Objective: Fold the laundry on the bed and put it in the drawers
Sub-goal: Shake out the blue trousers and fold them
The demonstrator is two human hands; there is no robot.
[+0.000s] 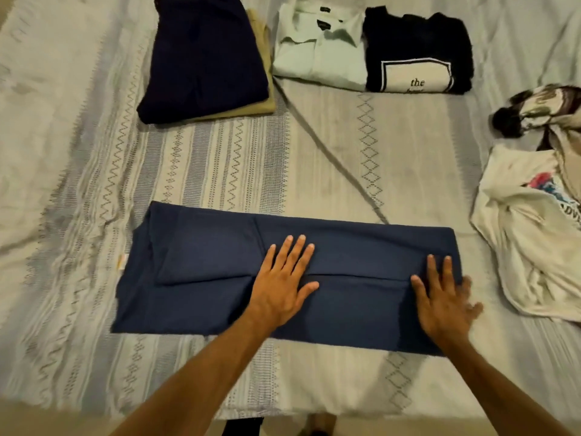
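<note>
While we press the blue garment (283, 278) flat on the bed (314, 152), both our hands lie on it with fingers straight, grasping nothing: our left hand (284, 286) near its middle, our right hand (445, 298) toward its right end. We judge the main risk to be the tucked-in flaps: a seam runs across the cloth between our hands, and if we lift a palm or drag too hard the layers could slide apart or bunch, leaving a crooked fold. The right hand sits close to the garment's edge and is smeared by motion blur, so a sweep past the edge could pull that corner out of line. Right of the blue garment, the unfolded white printed shirt (522, 247) lies near enough to get caught up in a wide fold. From the head camera, that shirt and the patterned item (540, 108) beyond it are cut off by the frame edge. Beyond the blue garment, the tan piece (264, 99) is mostly hidden beneath the navy stack (204, 58). No drawers are in view.
</note>
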